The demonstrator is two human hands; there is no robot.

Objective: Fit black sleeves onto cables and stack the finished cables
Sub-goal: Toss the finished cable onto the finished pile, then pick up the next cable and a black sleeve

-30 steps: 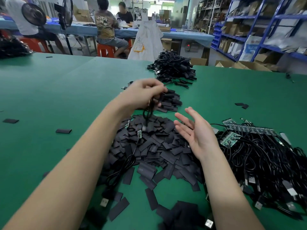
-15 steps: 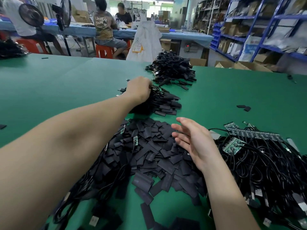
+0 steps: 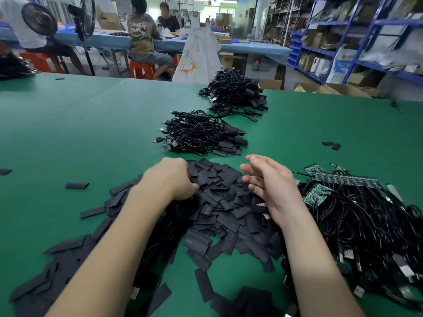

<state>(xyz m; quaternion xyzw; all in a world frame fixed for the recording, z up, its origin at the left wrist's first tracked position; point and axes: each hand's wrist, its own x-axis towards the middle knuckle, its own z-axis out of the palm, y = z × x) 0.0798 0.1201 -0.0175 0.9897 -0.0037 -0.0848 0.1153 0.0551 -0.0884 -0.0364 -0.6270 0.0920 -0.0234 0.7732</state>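
Head view: your left hand point(image 3: 170, 178) rests knuckles-up on the near-left edge of the heap of black sleeves point(image 3: 219, 202) on the green table point(image 3: 80, 124), fingers curled down into the sleeves; whether they pinch one you cannot tell. Your right hand point(image 3: 271, 186) hovers over the heap's right side, fingers loosely spread and holding nothing. Just beyond the heap lies a stack of finished cables point(image 3: 201, 133), and farther beyond it a second, larger stack point(image 3: 235, 93). Right of the heap sits a tangle of unsleeved cables point(image 3: 357, 223) with green circuit boards point(image 3: 317, 194) at their ends
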